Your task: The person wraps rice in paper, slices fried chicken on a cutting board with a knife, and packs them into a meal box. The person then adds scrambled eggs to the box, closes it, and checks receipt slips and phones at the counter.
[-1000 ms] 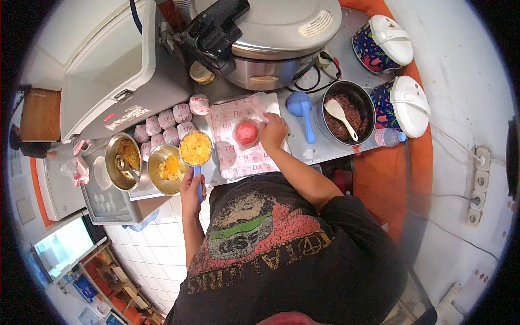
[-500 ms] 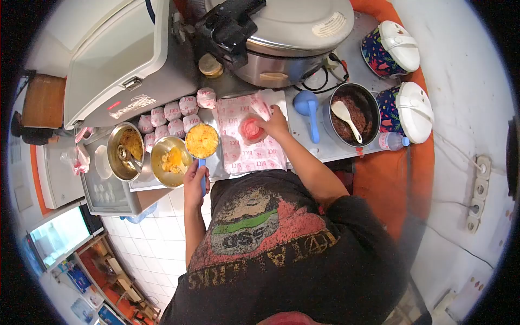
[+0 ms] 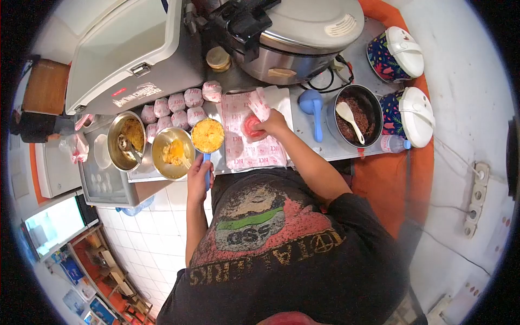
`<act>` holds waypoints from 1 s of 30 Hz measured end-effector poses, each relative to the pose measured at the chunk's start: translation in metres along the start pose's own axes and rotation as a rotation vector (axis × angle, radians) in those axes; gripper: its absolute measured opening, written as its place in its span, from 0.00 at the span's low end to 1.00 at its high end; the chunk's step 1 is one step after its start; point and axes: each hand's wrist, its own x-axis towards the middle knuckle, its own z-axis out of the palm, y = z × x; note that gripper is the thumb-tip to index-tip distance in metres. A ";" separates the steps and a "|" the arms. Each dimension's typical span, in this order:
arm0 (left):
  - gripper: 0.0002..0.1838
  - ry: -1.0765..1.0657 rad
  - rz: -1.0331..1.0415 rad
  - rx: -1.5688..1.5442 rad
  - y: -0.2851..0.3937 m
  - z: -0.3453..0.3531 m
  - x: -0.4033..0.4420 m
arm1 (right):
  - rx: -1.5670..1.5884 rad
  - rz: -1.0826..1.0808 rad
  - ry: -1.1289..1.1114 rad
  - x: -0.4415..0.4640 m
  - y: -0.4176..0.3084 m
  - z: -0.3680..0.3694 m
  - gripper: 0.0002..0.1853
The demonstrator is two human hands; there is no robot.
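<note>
Near the front edge of the desk (image 3: 299,127), left of its middle, holding a blue-handled scoop (image 3: 207,158) in the left hand (image 3: 199,174), clamped firmly round the handle and heaped with yellow rice (image 3: 208,135). At the desk's middle, on printed wrapping paper (image 3: 233,149) reaching almost to the front edge, touching a round pink-red piece (image 3: 249,125) with the right hand (image 3: 273,124). Laid against the piece's right side there, next to a raised paper flap (image 3: 260,103), with the grip partly hidden; not possible to tell whether closed on the flap or only resting.

Just left of the scoop, by the front edge, a metal mixing bowl (image 3: 160,147); farther toward the left end, a steel bowl (image 3: 112,140). Behind both, rows of wrapped bundles (image 3: 176,102). Right of the paper, a second scoop (image 3: 311,104), then a pot (image 3: 331,116) with a white paddle (image 3: 343,111) inside.

Could shed grains over paper and front edge with any tilt of the left wrist, given so full a load. Could drag or crease the paper, shifting the pink-red piece too, by tugging the flap. Could squash that piece, if soft, by pressing too hard. Could knock the mixing bowl off the front edge by swinging the left hand outward.
</note>
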 end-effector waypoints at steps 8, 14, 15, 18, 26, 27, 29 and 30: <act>0.17 0.006 -0.016 -0.025 -0.004 -0.005 0.001 | 0.239 -0.089 -0.161 0.007 0.009 0.020 0.43; 0.17 0.021 -0.002 -0.062 -0.006 -0.008 -0.001 | 0.343 -0.196 -0.066 -0.041 -0.016 -0.006 0.48; 0.16 0.030 0.002 -0.080 -0.007 -0.008 0.000 | 0.340 -0.200 -0.068 -0.043 -0.015 -0.011 0.48; 0.17 0.036 -0.010 -0.062 -0.009 -0.014 0.002 | 0.438 -0.223 -0.113 -0.053 -0.016 -0.029 0.47; 0.17 0.047 0.004 -0.068 -0.010 -0.023 0.008 | 0.449 -0.270 -0.233 -0.114 -0.074 -0.125 0.45; 0.17 0.049 0.006 -0.050 -0.009 -0.024 0.010 | 0.438 -0.331 -0.274 -0.127 -0.089 -0.142 0.45; 0.17 0.027 0.008 -0.060 -0.010 -0.026 0.013 | 0.421 -0.395 -0.303 -0.148 -0.116 -0.178 0.45; 0.18 0.019 0.002 -0.067 -0.011 -0.028 0.014 | 0.449 -0.437 -0.317 -0.158 -0.128 -0.199 0.45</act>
